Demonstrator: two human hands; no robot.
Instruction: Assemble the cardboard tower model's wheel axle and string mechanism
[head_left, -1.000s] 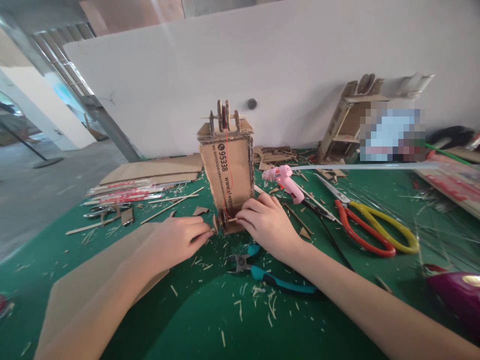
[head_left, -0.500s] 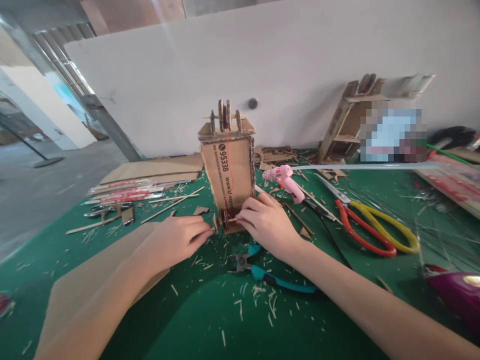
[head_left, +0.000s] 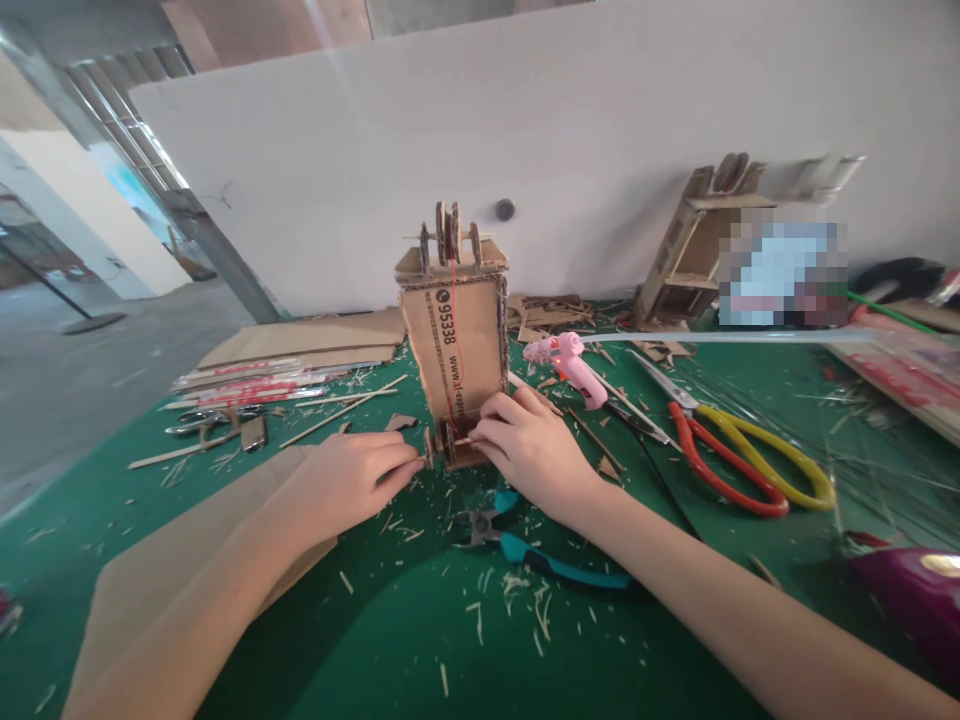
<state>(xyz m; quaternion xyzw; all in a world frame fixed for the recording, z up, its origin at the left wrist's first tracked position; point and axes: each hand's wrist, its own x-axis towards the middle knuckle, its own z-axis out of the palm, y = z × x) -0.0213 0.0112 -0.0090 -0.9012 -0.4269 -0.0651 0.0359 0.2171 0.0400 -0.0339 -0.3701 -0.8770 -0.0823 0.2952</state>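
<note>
A tall cardboard tower (head_left: 457,340) stands on the green table, with round cardboard pulleys on a stick across its top and a red thread running down its front. Low at its base sits a small cardboard wheel on a thin stick axle (head_left: 448,443). My left hand (head_left: 352,480) pinches the left end of that axle, fingers closed. My right hand (head_left: 529,450) pinches the axle's right end and rests against the tower's lower right corner.
Blue-handled pliers (head_left: 525,545) lie just in front of my hands. A pink glue gun (head_left: 566,365) and red-and-yellow scissors (head_left: 739,460) lie to the right. Cardboard sheets (head_left: 172,590), sticks and chopstick packets (head_left: 247,390) are at the left. Another cardboard model (head_left: 694,250) leans on the wall.
</note>
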